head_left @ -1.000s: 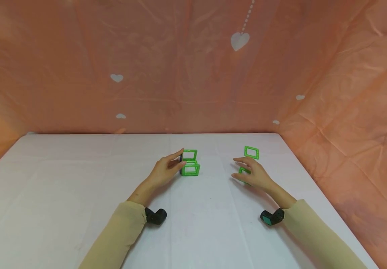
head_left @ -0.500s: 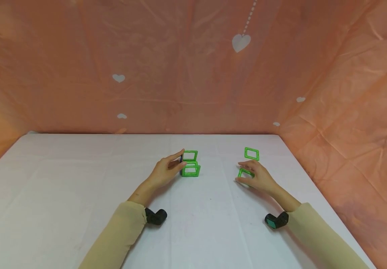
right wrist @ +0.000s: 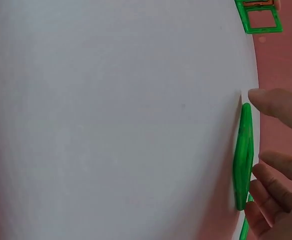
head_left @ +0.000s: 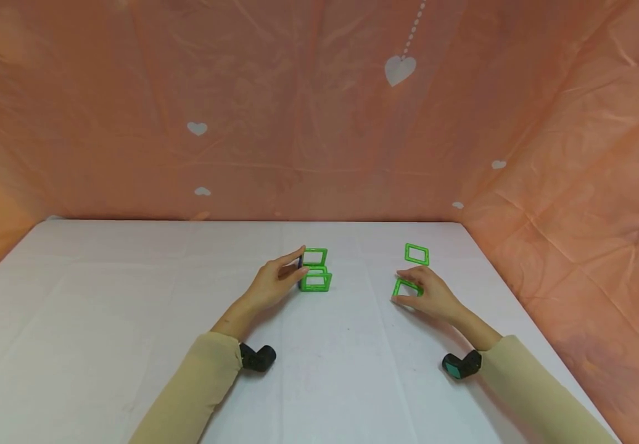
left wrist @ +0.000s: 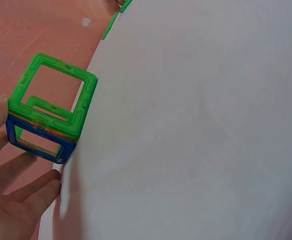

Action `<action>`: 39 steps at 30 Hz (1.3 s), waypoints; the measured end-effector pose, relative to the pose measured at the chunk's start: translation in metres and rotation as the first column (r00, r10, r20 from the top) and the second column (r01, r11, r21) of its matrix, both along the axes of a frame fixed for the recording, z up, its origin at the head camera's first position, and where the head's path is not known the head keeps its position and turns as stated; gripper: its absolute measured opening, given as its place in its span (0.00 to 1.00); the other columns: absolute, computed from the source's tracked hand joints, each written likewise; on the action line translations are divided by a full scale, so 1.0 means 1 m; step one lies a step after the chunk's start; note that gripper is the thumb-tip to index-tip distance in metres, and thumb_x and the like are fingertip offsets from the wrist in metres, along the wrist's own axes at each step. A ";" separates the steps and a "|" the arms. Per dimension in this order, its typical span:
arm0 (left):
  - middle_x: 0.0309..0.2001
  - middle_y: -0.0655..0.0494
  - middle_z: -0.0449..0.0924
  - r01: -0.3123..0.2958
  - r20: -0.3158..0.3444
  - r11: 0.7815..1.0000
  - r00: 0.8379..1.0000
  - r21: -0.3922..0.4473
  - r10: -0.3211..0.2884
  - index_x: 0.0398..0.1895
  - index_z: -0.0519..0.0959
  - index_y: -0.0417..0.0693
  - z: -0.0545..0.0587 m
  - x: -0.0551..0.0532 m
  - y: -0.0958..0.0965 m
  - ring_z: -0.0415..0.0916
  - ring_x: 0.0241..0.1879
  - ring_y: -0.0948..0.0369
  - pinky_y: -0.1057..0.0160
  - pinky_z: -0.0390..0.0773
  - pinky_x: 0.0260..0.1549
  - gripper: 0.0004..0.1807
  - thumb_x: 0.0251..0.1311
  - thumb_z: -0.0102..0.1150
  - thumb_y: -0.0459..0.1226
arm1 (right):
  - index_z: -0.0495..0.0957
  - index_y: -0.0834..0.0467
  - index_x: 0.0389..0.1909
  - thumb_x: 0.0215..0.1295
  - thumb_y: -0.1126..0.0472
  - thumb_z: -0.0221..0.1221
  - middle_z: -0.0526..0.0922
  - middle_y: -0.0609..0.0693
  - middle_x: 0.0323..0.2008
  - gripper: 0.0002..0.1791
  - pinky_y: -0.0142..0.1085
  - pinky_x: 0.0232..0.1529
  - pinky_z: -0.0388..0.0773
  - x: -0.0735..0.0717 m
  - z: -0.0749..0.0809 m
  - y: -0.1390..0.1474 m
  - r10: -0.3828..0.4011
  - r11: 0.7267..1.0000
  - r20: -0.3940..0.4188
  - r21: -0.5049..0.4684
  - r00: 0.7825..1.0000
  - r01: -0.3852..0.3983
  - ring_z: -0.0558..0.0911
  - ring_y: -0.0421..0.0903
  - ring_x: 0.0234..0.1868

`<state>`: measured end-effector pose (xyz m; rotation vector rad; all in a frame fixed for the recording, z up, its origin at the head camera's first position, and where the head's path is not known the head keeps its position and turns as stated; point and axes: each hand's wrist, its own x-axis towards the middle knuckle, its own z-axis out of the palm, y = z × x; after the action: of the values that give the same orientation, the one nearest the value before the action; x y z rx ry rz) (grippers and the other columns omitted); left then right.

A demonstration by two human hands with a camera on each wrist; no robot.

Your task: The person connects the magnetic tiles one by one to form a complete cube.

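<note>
In the head view my left hand [head_left: 271, 282] grips the left side of a box-like build of magnetic tiles [head_left: 315, 290], several of them green. A blue square tile [left wrist: 38, 159], seen in the left wrist view, forms the side facing that palm; the thumb lies at one corner. My right hand [head_left: 429, 295] is spread round a flat green square tile [head_left: 399, 286] on the table. In the right wrist view, fingers touch that green tile [right wrist: 243, 160] near its lower end, while the thumb [right wrist: 276, 106] sits just off its upper end.
Another green square tile [head_left: 417, 264] lies farther back, beyond my right hand. The white-covered table [head_left: 342, 370] meets an orange curtain [head_left: 325, 154] with heart shapes along its back edge. More of this curtain hangs at both sides.
My right hand has moved a little right and toward me, closing in round the near green tile. The left hand and its tile build stay where they were.
</note>
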<state>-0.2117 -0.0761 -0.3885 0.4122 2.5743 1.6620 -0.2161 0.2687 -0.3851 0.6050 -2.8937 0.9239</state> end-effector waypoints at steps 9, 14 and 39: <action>0.69 0.39 0.62 -0.003 0.011 1.000 1.000 0.000 0.003 0.71 0.63 0.50 0.000 0.000 0.000 0.68 0.63 0.44 0.50 0.71 0.59 0.30 0.67 0.56 0.41 | 0.77 0.70 0.53 0.51 0.59 0.71 0.77 0.61 0.47 0.29 0.52 0.52 0.72 -0.001 0.001 0.002 0.018 0.999 -0.005 0.051 1.000 -0.017 0.75 0.57 0.50; 0.68 0.38 0.64 -0.006 0.001 1.000 1.000 0.000 0.006 0.71 0.63 0.50 0.001 0.000 0.000 0.69 0.63 0.44 0.49 0.72 0.59 0.30 0.67 0.56 0.41 | 0.78 0.70 0.52 0.51 0.58 0.71 0.77 0.60 0.46 0.29 0.50 0.49 0.72 -0.001 0.002 0.003 0.029 0.997 -0.027 0.073 0.999 -0.027 0.76 0.55 0.47; 0.68 0.40 0.64 -0.002 -0.013 1.000 1.000 -0.002 0.002 0.71 0.64 0.50 -0.002 -0.002 -0.001 0.69 0.62 0.45 0.50 0.72 0.58 0.30 0.66 0.57 0.41 | 0.80 0.67 0.49 0.49 0.58 0.72 0.78 0.57 0.44 0.27 0.47 0.46 0.74 -0.003 -0.003 0.006 0.007 1.000 -0.038 0.030 0.999 -0.006 0.77 0.52 0.45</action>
<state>-0.2133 -0.0768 -0.3908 0.4214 2.5867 1.6623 -0.2193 0.2746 -0.3881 0.6272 -2.8783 0.8618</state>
